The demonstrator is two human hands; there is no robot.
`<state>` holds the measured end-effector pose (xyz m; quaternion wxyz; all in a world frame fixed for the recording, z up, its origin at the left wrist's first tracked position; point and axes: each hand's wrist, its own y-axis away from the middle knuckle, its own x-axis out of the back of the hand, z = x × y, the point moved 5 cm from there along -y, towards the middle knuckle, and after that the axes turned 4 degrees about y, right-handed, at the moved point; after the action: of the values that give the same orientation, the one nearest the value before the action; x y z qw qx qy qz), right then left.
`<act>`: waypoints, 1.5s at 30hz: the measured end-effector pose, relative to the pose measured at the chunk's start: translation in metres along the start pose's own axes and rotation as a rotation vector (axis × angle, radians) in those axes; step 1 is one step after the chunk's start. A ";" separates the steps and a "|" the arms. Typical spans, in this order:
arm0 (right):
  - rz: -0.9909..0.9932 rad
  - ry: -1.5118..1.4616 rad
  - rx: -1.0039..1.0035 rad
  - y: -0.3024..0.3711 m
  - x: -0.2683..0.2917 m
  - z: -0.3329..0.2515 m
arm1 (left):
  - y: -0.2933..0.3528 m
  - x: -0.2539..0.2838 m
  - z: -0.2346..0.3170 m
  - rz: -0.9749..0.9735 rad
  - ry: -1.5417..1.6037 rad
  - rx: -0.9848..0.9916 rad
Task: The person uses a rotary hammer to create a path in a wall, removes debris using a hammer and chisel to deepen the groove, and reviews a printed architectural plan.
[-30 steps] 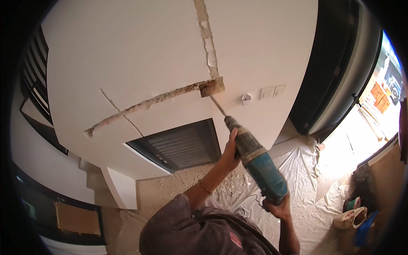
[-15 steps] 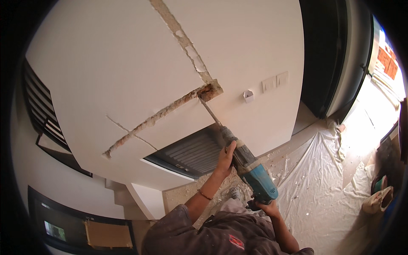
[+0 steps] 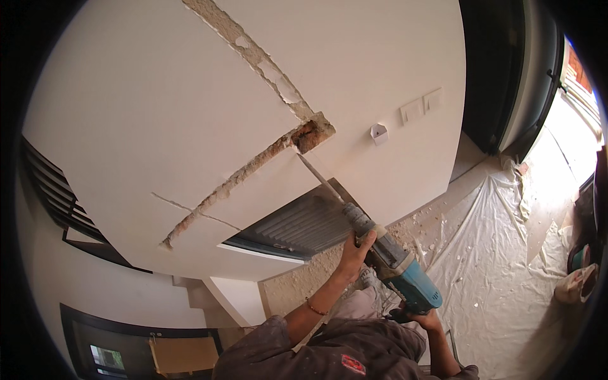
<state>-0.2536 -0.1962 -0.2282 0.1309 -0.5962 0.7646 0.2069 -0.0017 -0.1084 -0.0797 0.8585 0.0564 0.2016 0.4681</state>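
My left hand [image 3: 354,254] is wrapped round the front barrel of a teal and grey demolition hammer [image 3: 415,285]. At its back end my right hand [image 3: 425,318] grips the handle, the fingers partly hidden by the body. A long pointed chisel bit [image 3: 320,177] runs up and left from the hammer. Its tip is at the lower edge of a rough rectangular hole [image 3: 310,134] in the white wall [image 3: 171,107]; whether it touches, I cannot tell. From that hole a chipped groove [image 3: 231,182] slants down left, and a wider channel [image 3: 253,56] climbs up left.
Right of the hole are a small white box [image 3: 379,134] and white switch plates [image 3: 421,107]. A dark louvred panel [image 3: 297,221] sits low in the wall. Plastic sheeting [image 3: 481,253] and rubble [image 3: 418,221] cover the floor. A bucket [image 3: 575,284] stands far right, near a dark doorway [image 3: 491,69].
The hammer has moved down and right in the picture, both hands still on it. The chisel tip has drawn back from inside the hole to its lower edge. The view has shifted slightly.
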 end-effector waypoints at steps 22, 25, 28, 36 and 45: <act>-0.121 0.071 -0.007 -0.029 0.024 -0.065 | -0.024 -0.014 0.007 -0.042 0.067 -0.083; -0.131 0.043 -0.004 -0.037 0.028 -0.059 | -0.031 -0.013 0.007 -0.026 0.049 -0.067; -0.091 0.017 -0.018 -0.038 0.020 -0.052 | -0.032 -0.007 0.009 -0.009 0.035 -0.053; -0.022 0.410 0.037 -0.042 -0.048 -0.020 | -0.024 0.033 0.009 0.029 0.065 -0.068; 0.063 0.405 0.282 -0.048 -0.099 -0.009 | -0.015 0.058 0.023 -0.012 0.153 -0.009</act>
<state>-0.1818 -0.1250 -0.1836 0.0505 -0.5774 0.8146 -0.0214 0.0465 -0.0666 -0.0802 0.8437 0.0152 0.2648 0.4668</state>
